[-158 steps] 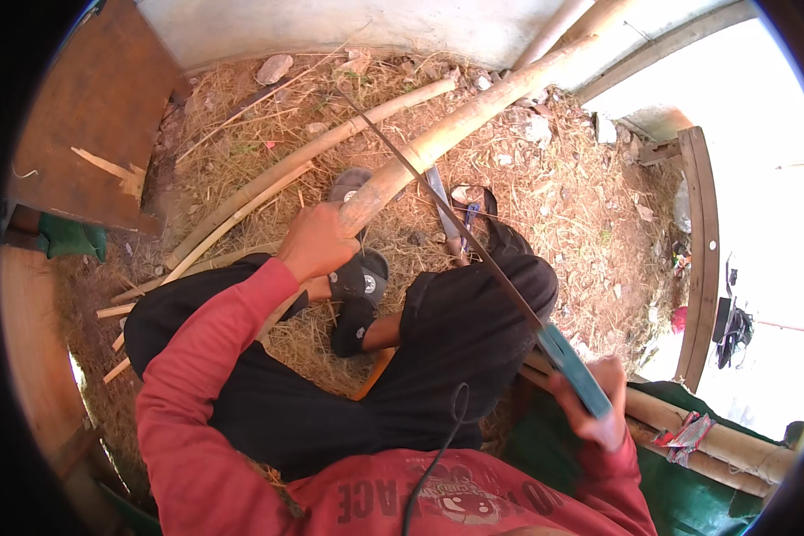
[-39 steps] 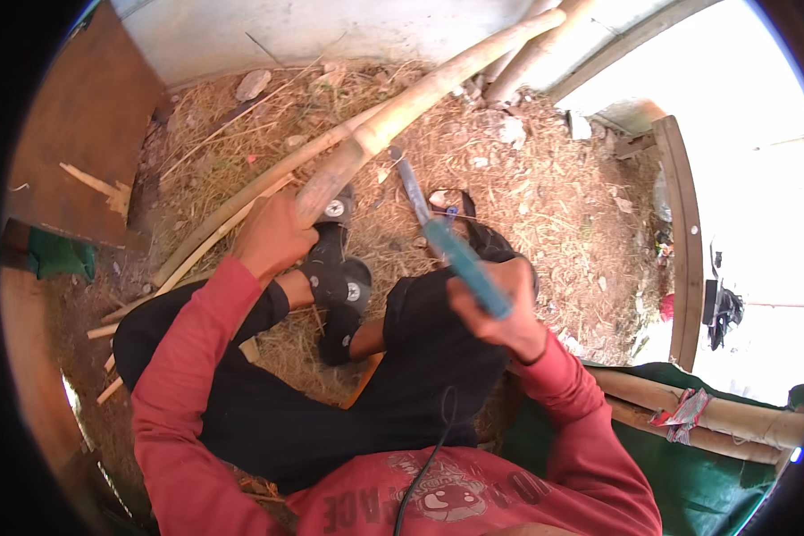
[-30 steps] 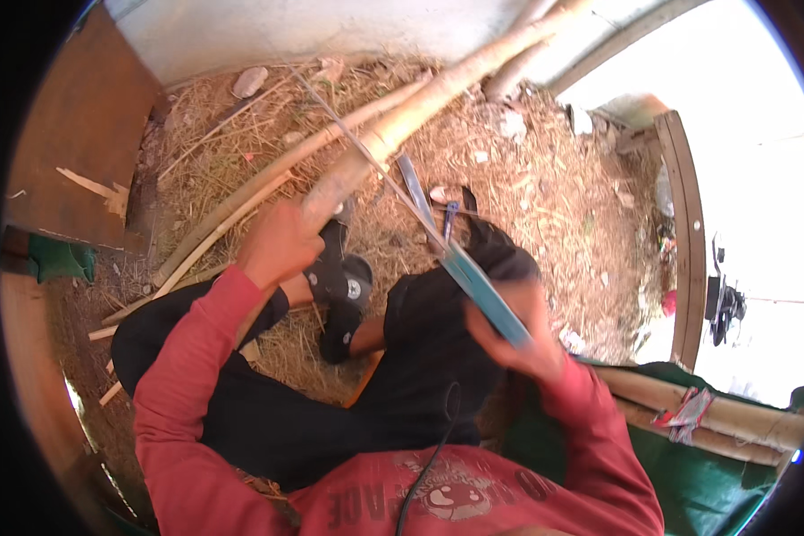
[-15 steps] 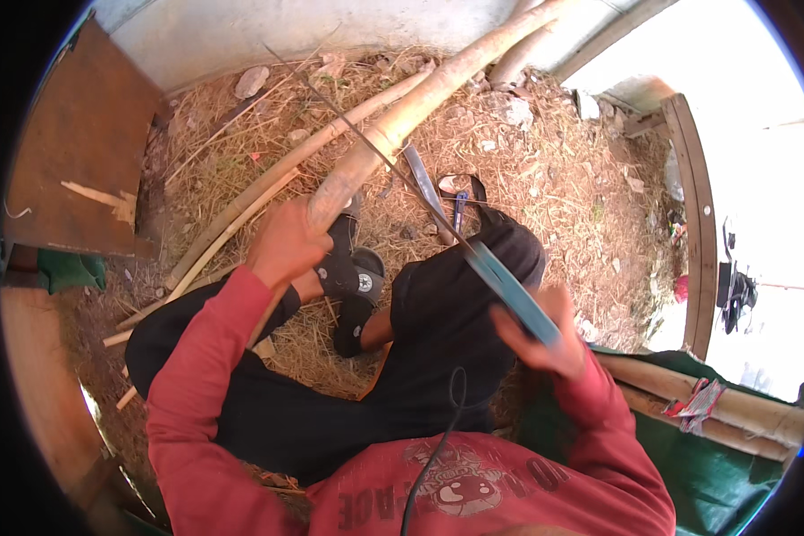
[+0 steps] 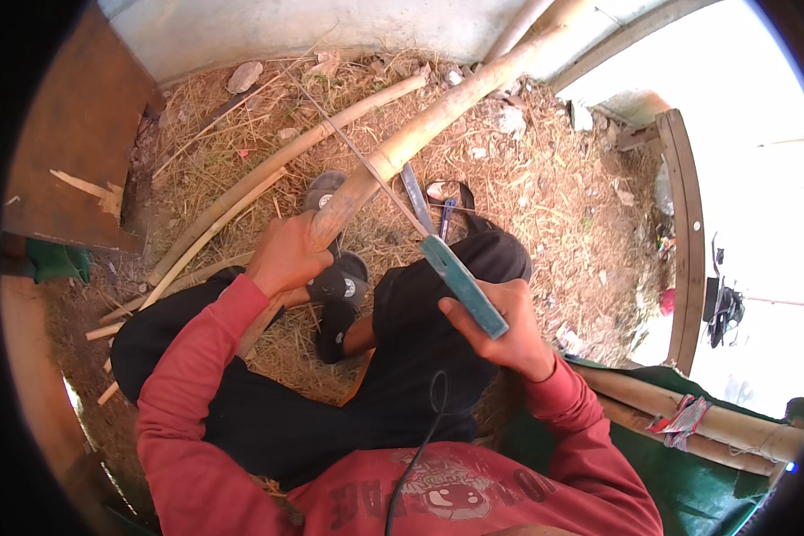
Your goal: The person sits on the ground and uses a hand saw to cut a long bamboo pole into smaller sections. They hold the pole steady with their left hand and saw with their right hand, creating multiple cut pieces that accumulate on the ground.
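A thick bamboo pole [image 5: 473, 94] slants from the far wall down between my legs. My left hand [image 5: 288, 255] is closed around its near part. My right hand [image 5: 511, 323] grips the teal handle [image 5: 464, 288] of a handsaw. The saw's thin blade [image 5: 400, 204] lies across the top of the pole, beyond my left hand, and its tip points to the far left. Whether the teeth have cut into the bamboo is too small to tell.
Thinner bamboo poles [image 5: 286, 159] lie on the straw-covered ground at left. A flat metal blade [image 5: 414, 196] and a blue-handled tool [image 5: 448, 214] lie beside my right knee. A wooden panel [image 5: 71, 134] stands left; lashed bamboo poles [image 5: 732, 429] are at right.
My right hand and the saw handle have moved left, closer to the pole. My left hand keeps its hold on the bamboo. The whole view has shifted slightly.
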A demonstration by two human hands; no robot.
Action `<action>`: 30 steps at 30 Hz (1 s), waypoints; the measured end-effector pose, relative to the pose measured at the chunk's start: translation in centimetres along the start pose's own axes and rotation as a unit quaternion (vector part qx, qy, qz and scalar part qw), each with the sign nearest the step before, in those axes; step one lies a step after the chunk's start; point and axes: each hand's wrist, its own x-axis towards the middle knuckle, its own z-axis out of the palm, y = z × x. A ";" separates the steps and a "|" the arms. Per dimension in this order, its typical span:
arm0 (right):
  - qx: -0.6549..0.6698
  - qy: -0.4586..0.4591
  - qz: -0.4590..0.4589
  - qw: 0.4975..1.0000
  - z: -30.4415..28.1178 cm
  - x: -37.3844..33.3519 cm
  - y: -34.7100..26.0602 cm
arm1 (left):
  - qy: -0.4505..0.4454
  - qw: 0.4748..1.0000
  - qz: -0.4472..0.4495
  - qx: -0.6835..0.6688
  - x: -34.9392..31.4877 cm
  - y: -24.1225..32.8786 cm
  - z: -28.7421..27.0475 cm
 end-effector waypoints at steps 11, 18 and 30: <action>0.129 0.037 0.158 0.978 -1.5 -0.9 -1.5 | 0.067 0.994 0.017 0.082 -1.7 0.8 0.7; 0.092 0.090 0.084 0.988 -1.5 -0.4 -1.9 | 0.071 0.993 0.035 0.085 -1.0 0.0 0.8; 0.295 0.234 0.050 0.925 -5.9 -3.9 -2.1 | 0.062 0.995 0.023 0.072 -0.8 0.3 1.3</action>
